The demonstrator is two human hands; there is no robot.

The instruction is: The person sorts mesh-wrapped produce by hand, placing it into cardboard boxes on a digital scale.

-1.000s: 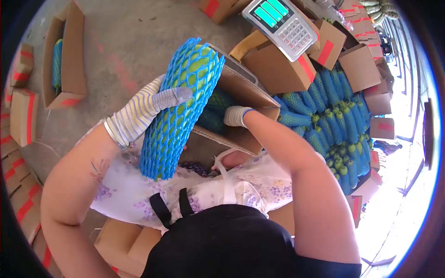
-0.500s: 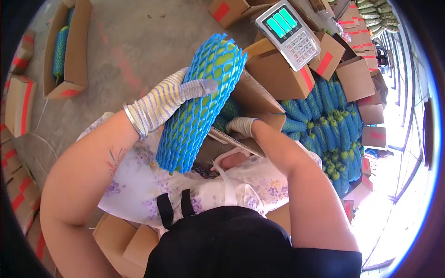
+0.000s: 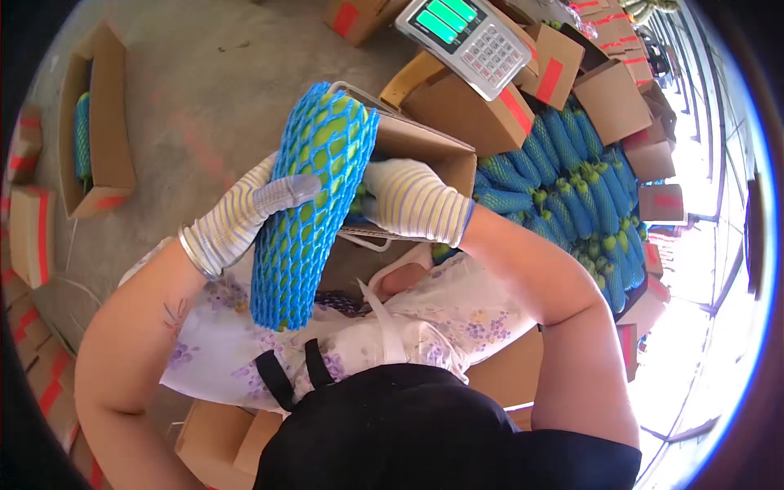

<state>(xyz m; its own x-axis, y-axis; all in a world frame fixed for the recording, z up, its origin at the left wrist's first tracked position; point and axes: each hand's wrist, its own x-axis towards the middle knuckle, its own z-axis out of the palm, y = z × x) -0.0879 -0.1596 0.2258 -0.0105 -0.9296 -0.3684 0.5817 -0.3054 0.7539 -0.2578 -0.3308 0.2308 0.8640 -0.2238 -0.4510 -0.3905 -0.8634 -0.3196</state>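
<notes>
My left hand [image 3: 253, 208], in a striped glove with a grey thumb, is closed around a long green gourd in a blue foam net [image 3: 306, 216]. The gourd is tilted above my lap, its top end leaning away to the right. Just right of it, my right hand [image 3: 416, 200], also gloved, is at an open carton [image 3: 425, 140] on the scale. Its fingers look curled, but their tips are behind the gourd. Bits of blue and green show by them; what they grip cannot be made out.
The scale's lit display [image 3: 445, 18] rises behind the carton. Many netted gourds [image 3: 563, 180] lie piled on the right among open cartons [image 3: 616, 102]. On the left, a long carton [image 3: 106, 122] holds a netted gourd, with taped cartons [image 3: 33, 233] beyond. Another open carton [image 3: 216, 433] is beside me.
My right hand has come up and left from low in the carton, to beside the held gourd. The gourd stands more upright and appears further left. The camera view has shifted.
</notes>
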